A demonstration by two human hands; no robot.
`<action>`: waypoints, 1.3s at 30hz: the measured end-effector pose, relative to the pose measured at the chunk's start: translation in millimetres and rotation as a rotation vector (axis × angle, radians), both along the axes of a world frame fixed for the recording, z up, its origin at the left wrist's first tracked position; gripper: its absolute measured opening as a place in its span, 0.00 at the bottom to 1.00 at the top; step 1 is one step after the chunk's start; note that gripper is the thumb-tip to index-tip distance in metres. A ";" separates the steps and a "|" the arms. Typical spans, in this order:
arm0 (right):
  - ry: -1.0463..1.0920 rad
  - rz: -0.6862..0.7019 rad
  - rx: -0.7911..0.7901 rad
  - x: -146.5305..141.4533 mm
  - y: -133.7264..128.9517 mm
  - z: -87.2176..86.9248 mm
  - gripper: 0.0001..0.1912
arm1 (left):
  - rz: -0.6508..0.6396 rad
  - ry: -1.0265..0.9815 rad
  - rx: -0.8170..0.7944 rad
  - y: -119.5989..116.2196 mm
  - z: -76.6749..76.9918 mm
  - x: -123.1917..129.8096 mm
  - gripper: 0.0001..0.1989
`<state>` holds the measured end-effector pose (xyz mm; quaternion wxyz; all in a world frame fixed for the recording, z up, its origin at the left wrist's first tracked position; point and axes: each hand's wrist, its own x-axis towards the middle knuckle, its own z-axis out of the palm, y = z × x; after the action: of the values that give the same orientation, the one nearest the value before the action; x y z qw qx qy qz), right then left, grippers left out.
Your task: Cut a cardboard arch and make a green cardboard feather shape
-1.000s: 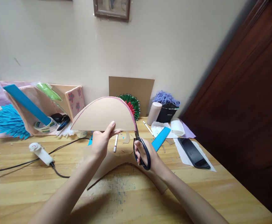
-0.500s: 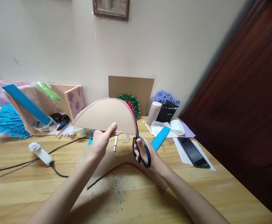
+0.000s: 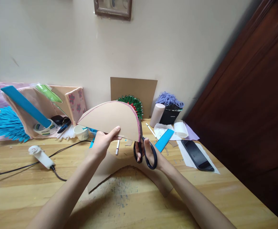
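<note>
My left hand (image 3: 104,141) grips a half-round piece of cardboard (image 3: 110,119) by its straight lower edge, thumb on the near face. A purple line follows the curved edge of the piece. In my right hand (image 3: 150,151) is a pair of black-handled scissors (image 3: 141,140), with fingers through the loops. Their blades point up along the right end of the curve, close to the purple line; whether they touch the card cannot be made out. Below my hands, a curved cardboard offcut (image 3: 107,168) lies on the wooden table (image 3: 119,210).
A hot glue gun-like white device (image 3: 42,157) with a black cord lies at left. A pink box (image 3: 75,105) and blue spiky craft (image 3: 8,124) stand behind it. At right are a blue strip (image 3: 164,140), a phone (image 3: 197,156) and purple yarn (image 3: 168,100).
The cardboard has tilted, its right end slightly lower and its left tip shifted right. The scissors' handles have spread wider apart.
</note>
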<state>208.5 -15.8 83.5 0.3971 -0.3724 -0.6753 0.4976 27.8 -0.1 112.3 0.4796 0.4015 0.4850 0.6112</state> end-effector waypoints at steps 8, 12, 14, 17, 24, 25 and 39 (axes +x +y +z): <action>-0.087 -0.142 0.034 -0.1 2.4 -15.2 0.32 | -0.013 -0.009 -0.026 -1.4 -3.2 3.6 0.14; -0.102 -0.172 0.007 -0.1 0.7 -12.2 0.31 | -0.016 -0.024 -0.024 -1.2 -2.7 3.0 0.14; -0.114 -0.177 -0.020 0.8 0.9 -9.0 0.31 | -0.010 -0.023 -0.016 -0.6 -1.8 1.4 0.14; -0.079 -0.120 -0.061 2.6 1.7 -3.0 0.33 | -0.012 -0.006 -0.008 -0.2 1.1 -1.4 0.15; 0.005 0.058 -0.027 5.1 1.7 9.1 0.40 | -0.083 0.044 -0.003 -2.4 8.7 -3.6 0.13; -0.011 0.060 -0.014 5.3 2.1 8.7 0.40 | -0.086 0.053 -0.011 -2.5 8.6 -3.7 0.13; -0.076 -0.173 0.005 2.6 0.9 -7.8 0.32 | -0.074 0.093 -0.026 -1.6 2.5 -4.2 0.15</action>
<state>211.0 -14.9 75.7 0.4140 -0.4469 -0.6563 0.4451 23.7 -1.7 114.8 0.4840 0.4411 0.4995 0.5672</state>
